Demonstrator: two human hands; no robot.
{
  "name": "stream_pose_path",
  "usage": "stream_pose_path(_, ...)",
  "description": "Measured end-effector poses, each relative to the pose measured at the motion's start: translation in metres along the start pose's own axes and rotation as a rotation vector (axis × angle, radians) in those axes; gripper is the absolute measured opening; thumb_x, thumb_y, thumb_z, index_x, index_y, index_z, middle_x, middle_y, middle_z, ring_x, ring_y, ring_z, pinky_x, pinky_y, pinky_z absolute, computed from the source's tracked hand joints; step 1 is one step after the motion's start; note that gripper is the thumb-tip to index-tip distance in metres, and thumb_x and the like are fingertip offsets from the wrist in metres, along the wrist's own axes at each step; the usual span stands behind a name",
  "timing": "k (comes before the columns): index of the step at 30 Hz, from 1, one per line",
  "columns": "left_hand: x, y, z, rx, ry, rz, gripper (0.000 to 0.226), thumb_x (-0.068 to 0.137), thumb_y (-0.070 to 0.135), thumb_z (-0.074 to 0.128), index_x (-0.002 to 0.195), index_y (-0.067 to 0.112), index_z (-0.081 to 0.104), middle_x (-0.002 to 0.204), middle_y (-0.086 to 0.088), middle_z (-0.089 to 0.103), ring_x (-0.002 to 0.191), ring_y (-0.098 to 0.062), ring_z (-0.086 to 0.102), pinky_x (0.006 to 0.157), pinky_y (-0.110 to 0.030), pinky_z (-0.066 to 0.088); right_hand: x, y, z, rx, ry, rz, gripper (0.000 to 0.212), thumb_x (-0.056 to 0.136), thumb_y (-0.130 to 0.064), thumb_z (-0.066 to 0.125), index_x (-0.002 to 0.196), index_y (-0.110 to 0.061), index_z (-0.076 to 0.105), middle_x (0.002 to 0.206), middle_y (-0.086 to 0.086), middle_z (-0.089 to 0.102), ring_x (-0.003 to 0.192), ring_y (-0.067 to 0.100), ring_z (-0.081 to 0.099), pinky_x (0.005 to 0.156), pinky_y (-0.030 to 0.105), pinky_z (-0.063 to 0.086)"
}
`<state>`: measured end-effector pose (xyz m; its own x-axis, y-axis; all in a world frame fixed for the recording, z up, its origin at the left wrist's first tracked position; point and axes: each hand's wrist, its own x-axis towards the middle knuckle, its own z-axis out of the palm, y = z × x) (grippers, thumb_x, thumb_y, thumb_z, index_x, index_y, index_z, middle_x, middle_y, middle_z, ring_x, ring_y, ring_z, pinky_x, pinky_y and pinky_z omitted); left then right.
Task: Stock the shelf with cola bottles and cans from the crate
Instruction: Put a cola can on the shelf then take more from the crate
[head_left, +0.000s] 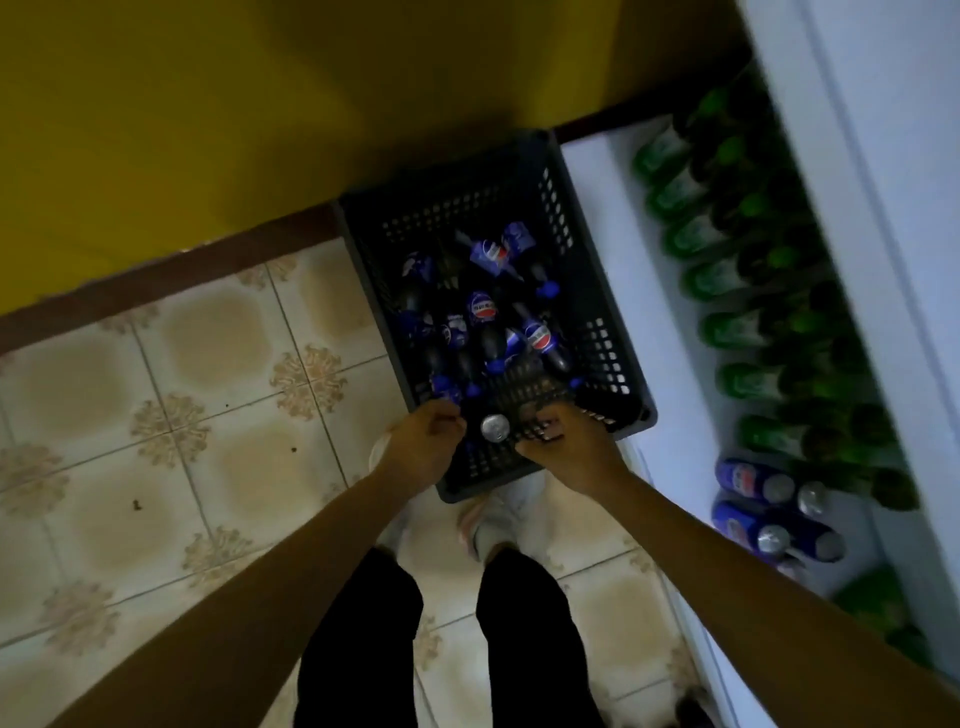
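Left hand (426, 441) and right hand (569, 449) curl over crate (608, 332) near rim. Probably heavy. Can (493, 427) between them: rigid, slick, grip sidewall.

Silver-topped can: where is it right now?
Head view, center: the can stands upright at the near end of the crate, between the left hand and right hand, just nearer than the piled cola bottles.

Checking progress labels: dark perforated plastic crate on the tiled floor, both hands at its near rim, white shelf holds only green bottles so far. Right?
Not only green bottles: the head view shows blue cola cans at the near end of the white shelf. Rest stands: dark perforated plastic crate on the tiled floor, left hand and right hand at its near rim.
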<state>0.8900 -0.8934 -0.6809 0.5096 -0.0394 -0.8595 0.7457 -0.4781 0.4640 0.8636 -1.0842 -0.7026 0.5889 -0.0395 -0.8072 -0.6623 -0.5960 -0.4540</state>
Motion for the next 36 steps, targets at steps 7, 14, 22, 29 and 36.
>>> stream_pose_path(7,0.148,-0.073,0.079,0.026,-0.069,-0.105,0.029,0.098,0.011,0.044,0.124,0.005,0.056,0.121,-0.013,0.059,0.115,-0.031,0.054,0.091,-0.030,0.040,0.154,0.069,0.092,-0.335,-0.091,0.063,0.061,0.082,-0.036,0.071,0.135,-0.019,0.044,0.130,0.013,0.055,0.116,0.035,0.055,0.091,0.043,0.049)
stream_pose_path(14,0.223,-0.107,0.105,0.041,-0.018,-0.197,0.030,0.098,0.011,0.043,0.125,0.003,0.052,0.122,-0.020,0.057,0.112,-0.035,0.054,0.091,-0.035,0.045,0.227,0.100,0.147,-0.576,-0.219,0.104,0.063,0.087,-0.034,0.061,0.141,-0.022,0.030,0.132,0.017,0.048,0.116,0.038,0.053,0.088,0.048,0.050)
stream_pose_path(22,0.174,-0.089,0.072,0.273,-0.107,0.003,0.040,0.087,0.005,0.053,0.126,0.010,0.044,0.118,-0.007,0.056,0.112,-0.024,0.054,0.087,-0.029,0.041,0.180,0.060,0.070,-0.081,-0.125,0.209,0.068,0.072,-0.033,0.079,0.132,-0.024,0.049,0.128,0.009,0.056,0.108,0.030,0.059,0.085,0.040,0.055)
stream_pose_path(29,0.049,-0.007,0.002,0.536,-0.157,0.364,0.101,0.066,0.036,0.081,0.147,0.016,0.023,0.145,-0.008,0.035,0.135,-0.027,0.031,0.107,-0.042,0.034,0.044,-0.040,-0.064,0.361,-0.309,0.312,0.040,0.084,-0.027,0.069,0.120,-0.025,0.051,0.128,0.008,0.049,0.084,0.030,0.072,0.076,0.037,0.060)
stream_pose_path(36,-0.088,0.092,-0.044,0.402,-0.199,0.571,0.078,0.065,0.034,0.085,0.131,0.023,0.046,0.121,0.006,0.058,0.109,-0.012,0.056,0.089,-0.028,0.048,-0.120,-0.144,-0.129,0.417,-0.409,0.279,0.059,0.083,-0.057,0.059,0.125,-0.017,0.057,0.119,0.013,0.065,0.083,0.028,0.073,0.068,0.032,0.058)
